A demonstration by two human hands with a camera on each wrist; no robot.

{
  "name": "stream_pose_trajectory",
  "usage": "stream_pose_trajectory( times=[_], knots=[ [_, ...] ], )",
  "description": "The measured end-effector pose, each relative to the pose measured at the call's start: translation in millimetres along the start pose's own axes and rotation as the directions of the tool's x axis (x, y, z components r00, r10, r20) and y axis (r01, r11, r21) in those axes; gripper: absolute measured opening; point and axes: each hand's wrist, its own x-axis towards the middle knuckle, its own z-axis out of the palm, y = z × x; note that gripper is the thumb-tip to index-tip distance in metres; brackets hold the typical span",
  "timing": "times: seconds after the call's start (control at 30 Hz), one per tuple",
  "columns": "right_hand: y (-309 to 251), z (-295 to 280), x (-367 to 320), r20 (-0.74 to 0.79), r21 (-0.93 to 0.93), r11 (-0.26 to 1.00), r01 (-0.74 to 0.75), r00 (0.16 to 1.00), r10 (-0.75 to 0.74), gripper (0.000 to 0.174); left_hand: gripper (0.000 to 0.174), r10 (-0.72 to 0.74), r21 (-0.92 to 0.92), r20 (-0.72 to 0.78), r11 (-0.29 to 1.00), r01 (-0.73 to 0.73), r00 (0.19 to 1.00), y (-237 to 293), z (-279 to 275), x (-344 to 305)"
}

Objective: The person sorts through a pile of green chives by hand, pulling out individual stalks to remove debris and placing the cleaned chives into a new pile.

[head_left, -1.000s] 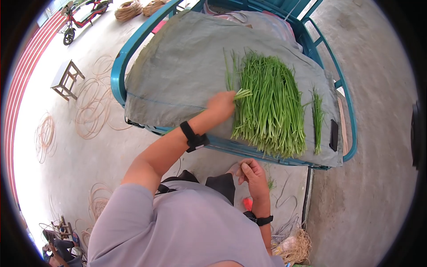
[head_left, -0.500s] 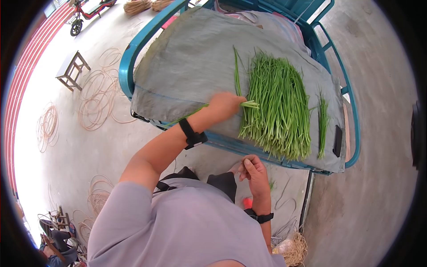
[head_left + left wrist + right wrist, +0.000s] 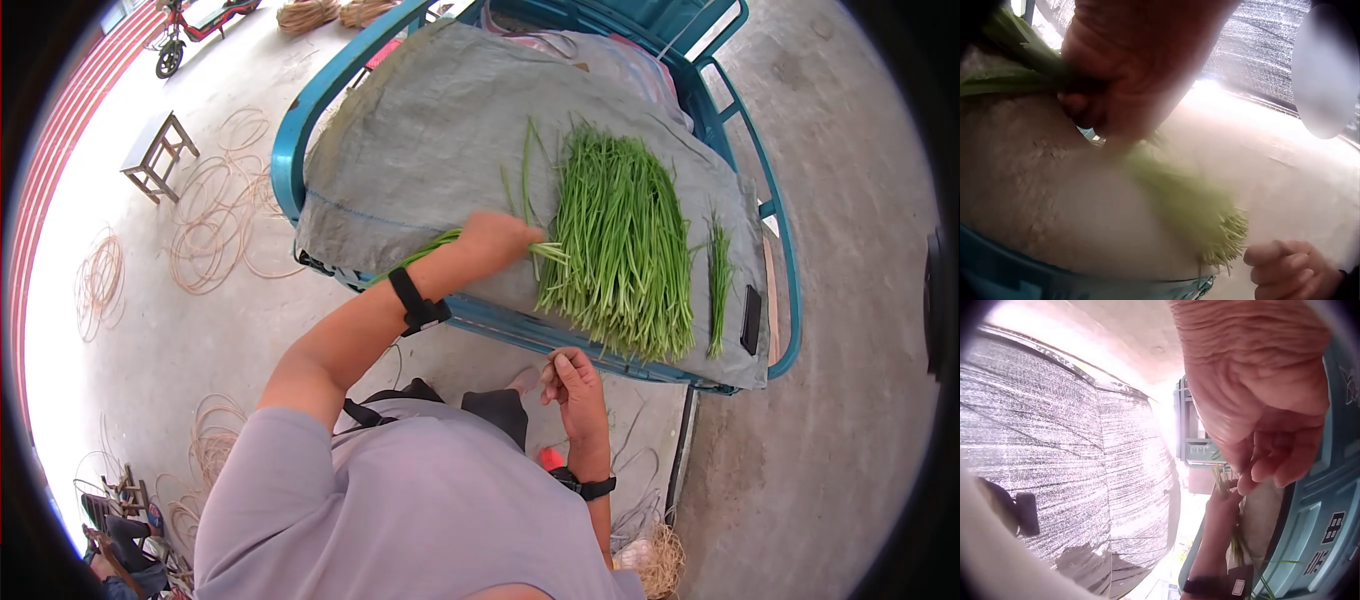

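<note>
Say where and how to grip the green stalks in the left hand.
Probably the pale ends of the green stalks, the right hand coming from the person's right: those ends jut free past the left hand, while the leafy length trails out opposite.

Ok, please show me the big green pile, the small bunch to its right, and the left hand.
Big green pile [image 3: 622, 250], head view: middle of its stalks.
Small bunch [image 3: 718, 288], head view: middle of its stalks.
Left hand [image 3: 497, 243], head view: back of the hand.
</note>
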Motion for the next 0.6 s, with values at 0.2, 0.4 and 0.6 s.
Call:
stream_pose_trajectory(
  times=[0.2, 0.4, 0.6],
  knots=[
    [-7, 8, 4, 0.013, -0.032, 0.999, 0.02, 1.0, -0.019, 0.015, 0.016, 0.029, -0.153, -0.153, 0.987, -0.053, 0.988, -4, -5, -7],
    [-42, 26, 6, 0.056, -0.206, 0.948, 0.244, 0.97, -0.238, 0.023, 0.013, -0.277, -0.743, -0.155, 0.665, 0.073, 0.948, 28, -63, -44],
    [-77, 82, 18, 0.173, -0.33, 0.865, 0.379, 0.925, -0.339, 0.05, 0.019, -0.265, -0.901, 0.324, -0.38, 0.211, 0.908, 59, -108, -73]
  ],
)
